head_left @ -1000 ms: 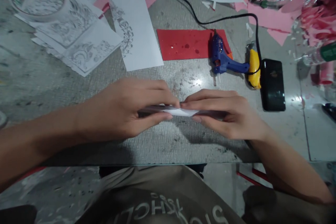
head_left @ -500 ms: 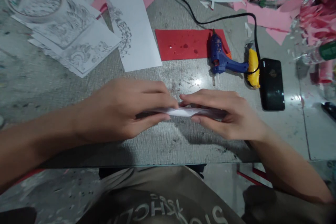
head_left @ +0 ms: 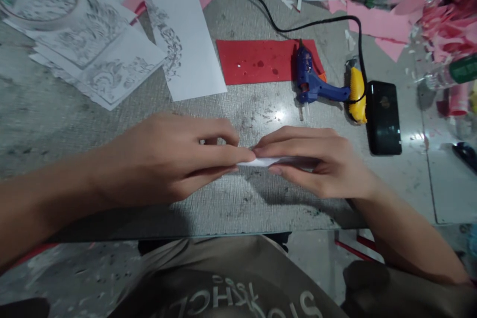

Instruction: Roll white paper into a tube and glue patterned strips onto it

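Between my two hands is a narrow strip of white paper (head_left: pixel 261 161), seen nearly edge-on above the table near its front edge. My left hand (head_left: pixel 175 156) pinches its left end, thumb below and fingers on top. On the right end, my right hand (head_left: pixel 313 159) grips it the same way, with the fingertips of both hands almost meeting. Most of the paper is hidden by the fingers, so I cannot tell whether it is folded or rolled. Beyond my hands lie a red sheet (head_left: pixel 257 62) and a blue glue gun (head_left: pixel 307 77) resting over its right end.
At the left, printed sheets (head_left: pixel 122 69) lie under a tape roll (head_left: pixel 74 5); another printed sheet (head_left: pixel 194 44) is beside them. A yellow cutter (head_left: pixel 357 92) and black power bank (head_left: pixel 383 119) sit right of the glue gun. A black cord (head_left: pixel 316 25) loops behind. Pink scraps (head_left: pixel 380 22) lie back right.
My left fingers have pressed closer onto the paper and slid slightly right towards my right fingertips. Less of the white strip shows now. The whole view has shifted a little.
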A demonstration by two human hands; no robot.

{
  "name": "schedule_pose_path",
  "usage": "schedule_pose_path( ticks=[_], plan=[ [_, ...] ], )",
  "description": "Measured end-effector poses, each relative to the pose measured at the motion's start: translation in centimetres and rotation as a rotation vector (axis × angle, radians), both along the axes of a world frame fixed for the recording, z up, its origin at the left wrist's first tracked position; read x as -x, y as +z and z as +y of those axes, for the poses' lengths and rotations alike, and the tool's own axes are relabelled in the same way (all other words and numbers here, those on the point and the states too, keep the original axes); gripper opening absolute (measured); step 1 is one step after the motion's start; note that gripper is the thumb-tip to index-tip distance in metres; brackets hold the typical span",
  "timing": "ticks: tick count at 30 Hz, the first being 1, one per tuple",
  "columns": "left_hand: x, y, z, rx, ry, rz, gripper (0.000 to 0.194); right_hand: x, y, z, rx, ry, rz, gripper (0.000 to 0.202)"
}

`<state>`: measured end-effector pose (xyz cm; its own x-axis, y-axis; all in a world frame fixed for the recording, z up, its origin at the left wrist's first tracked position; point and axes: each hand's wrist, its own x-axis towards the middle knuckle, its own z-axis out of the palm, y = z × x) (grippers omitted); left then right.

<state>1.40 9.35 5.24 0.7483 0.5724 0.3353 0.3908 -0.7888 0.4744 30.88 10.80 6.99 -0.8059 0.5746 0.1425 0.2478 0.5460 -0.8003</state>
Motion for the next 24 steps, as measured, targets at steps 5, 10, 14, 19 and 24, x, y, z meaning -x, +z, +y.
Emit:
schedule_pose_path(
  ticks=[5, 10, 14, 19, 24],
  plan=[
    [0.04, -0.03, -0.03, 0.089, 0.03, -0.026, 0.027, -0.05, 0.04, 0.0, 0.01, -0.001, 0.009, 0.028],
    [0.01, -0.15, 0.01, 0.081, 0.021, -0.008, 0.027, -0.02, -0.02, 0.0, 0.008, -0.002, 0.008, 0.029],
    [0.1, -0.13, 0.07, 0.042, 0.018, 0.006, 0.026, -0.1, -0.22, -0.03, -0.01, -0.024, 0.012, 0.035],
    [0.16, -0.12, 0.01, 0.036, 0.017, -0.019, 0.025, -0.17, -0.34, 0.01, -0.014, -0.044, 0.021, 0.036],
    [0.17, -0.04, -0.24, 0.009, 0.018, 0.034, 0.027, -0.04, -0.03, 0.13, 0.003, -0.017, 0.017, 0.03]
  ],
)
